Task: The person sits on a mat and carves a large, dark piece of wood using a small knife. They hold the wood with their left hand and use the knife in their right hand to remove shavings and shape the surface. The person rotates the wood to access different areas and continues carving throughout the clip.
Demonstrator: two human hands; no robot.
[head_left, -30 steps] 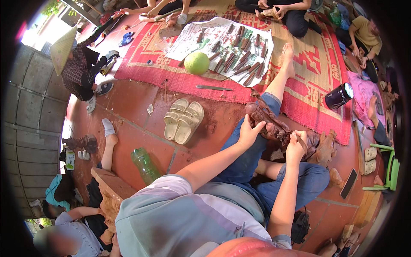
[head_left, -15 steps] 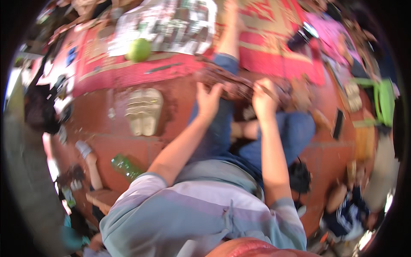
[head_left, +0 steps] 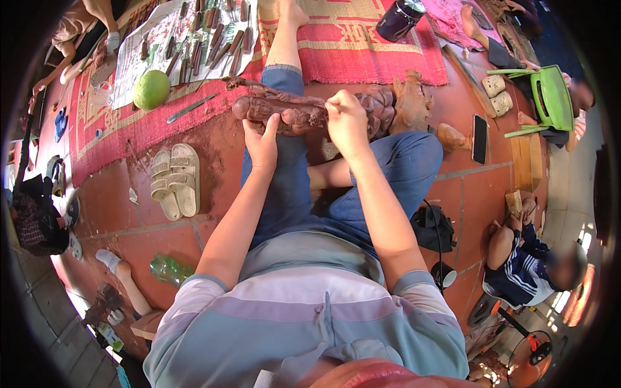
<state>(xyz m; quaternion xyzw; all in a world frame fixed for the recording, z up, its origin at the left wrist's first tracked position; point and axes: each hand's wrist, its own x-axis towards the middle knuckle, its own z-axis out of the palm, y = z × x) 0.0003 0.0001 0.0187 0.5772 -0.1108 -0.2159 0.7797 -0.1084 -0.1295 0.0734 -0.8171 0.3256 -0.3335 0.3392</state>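
Note:
A reddish-brown wood carving with rounded figures lies across my lap, over my outstretched leg. My left hand grips it from the near side, thumb up against its edge. At the carving's right part, my right hand is closed with the fingers pinched together. What it pinches is too small to make out. Beyond my right hand, more dark rounded carved wood meets a lighter brown, rough wooden piece. Whether these are all one piece, I cannot tell.
Carving tools lie on printed paper on a red mat, near a green round fruit and a thin blade. Around me are sandals, a phone, a dark jar, a green chair and other people.
The whole view has shifted, with most things now further left in the picture, and it is sharper. Both hands stay at the carving, the left one still gripping it.

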